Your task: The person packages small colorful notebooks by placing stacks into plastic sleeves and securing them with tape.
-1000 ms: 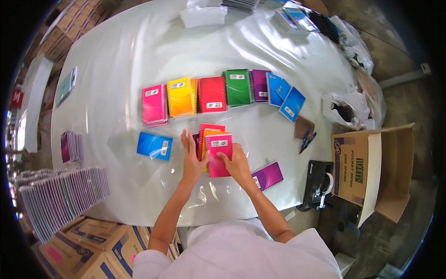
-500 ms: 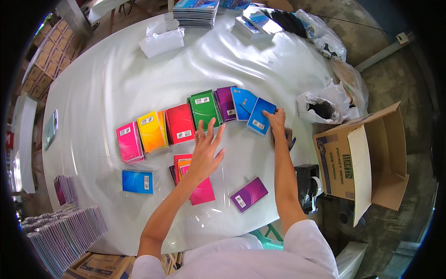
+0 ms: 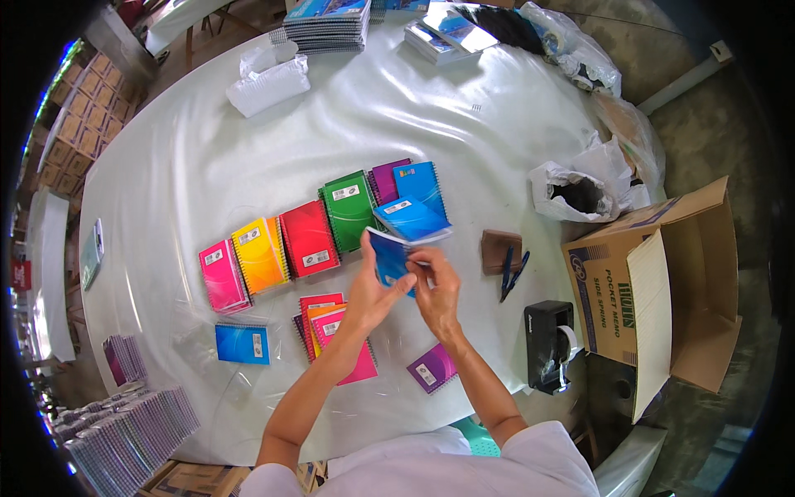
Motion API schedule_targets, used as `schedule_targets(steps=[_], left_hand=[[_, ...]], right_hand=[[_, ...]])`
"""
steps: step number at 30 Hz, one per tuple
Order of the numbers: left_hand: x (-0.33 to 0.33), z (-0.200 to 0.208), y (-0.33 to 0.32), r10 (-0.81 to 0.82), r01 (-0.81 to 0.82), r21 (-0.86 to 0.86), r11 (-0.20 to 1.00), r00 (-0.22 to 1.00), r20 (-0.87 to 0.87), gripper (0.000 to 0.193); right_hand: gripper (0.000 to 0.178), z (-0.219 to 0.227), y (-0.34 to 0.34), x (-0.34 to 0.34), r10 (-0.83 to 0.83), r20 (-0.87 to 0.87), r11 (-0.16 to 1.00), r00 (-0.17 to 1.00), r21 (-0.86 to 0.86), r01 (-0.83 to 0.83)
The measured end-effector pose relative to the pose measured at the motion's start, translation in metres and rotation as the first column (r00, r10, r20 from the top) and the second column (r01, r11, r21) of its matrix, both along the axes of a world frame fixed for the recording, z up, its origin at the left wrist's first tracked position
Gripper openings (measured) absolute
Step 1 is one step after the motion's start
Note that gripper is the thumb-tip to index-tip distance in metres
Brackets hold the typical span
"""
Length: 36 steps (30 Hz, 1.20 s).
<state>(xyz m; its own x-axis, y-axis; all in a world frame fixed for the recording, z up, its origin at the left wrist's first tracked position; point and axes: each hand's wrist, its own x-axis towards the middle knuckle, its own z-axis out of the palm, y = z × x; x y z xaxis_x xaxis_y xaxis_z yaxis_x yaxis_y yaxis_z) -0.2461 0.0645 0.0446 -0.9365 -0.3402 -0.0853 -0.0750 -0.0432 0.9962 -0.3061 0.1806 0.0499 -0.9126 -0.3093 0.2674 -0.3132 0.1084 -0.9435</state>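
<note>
Both hands hold one small blue spiral notebook [image 3: 391, 258] above the table. My left hand [image 3: 370, 290] grips its left side and my right hand [image 3: 436, 288] pinches its right edge. Just behind it runs a row of little notebook piles: pink [image 3: 221, 276], yellow [image 3: 259, 254], red [image 3: 308, 238], green [image 3: 349, 209], purple [image 3: 387, 178] and blue [image 3: 421, 197]. Below my left forearm lies a fanned stack of pink and orange notebooks [image 3: 331, 327].
A lone blue notebook [image 3: 242, 343] and a purple one [image 3: 431, 369] lie near the front. A brown pouch with pens [image 3: 503, 255], a black tape dispenser [image 3: 551, 340], an open cardboard box [image 3: 662, 290], plastic bags [image 3: 584, 189] and notebook stacks [image 3: 124, 431] surround the white table [image 3: 182, 157].
Both hands have drawn back from the row at the right end and now hold a blue notebook raised between them. The view has shifted slightly.
</note>
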Motion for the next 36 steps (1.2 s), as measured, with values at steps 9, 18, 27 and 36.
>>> schedule_targets(steps=[9,18,27,36], left_hand=[[0.017,-0.034,-0.025,0.060,-0.030,-0.153,0.988,0.980,0.191,0.048],[0.014,-0.011,-0.038,-0.006,0.041,-0.198,0.979,0.985,0.174,0.047],[0.014,0.009,-0.043,-0.067,0.081,-0.199,0.977,0.995,0.079,0.054],[0.024,0.025,-0.048,-0.101,0.118,-0.222,0.968,0.991,0.087,0.065]], right_hand=[[0.034,0.015,-0.003,-0.042,0.365,0.139,0.925,0.920,0.062,-0.376],[0.021,0.102,-0.025,-0.101,0.626,0.324,0.584,0.710,0.409,-0.701],[0.025,0.028,-0.032,-0.122,0.788,0.238,0.420,0.569,0.468,-0.777],[0.020,0.070,-0.016,-0.094,0.680,0.057,0.662,0.731,0.381,-0.645]])
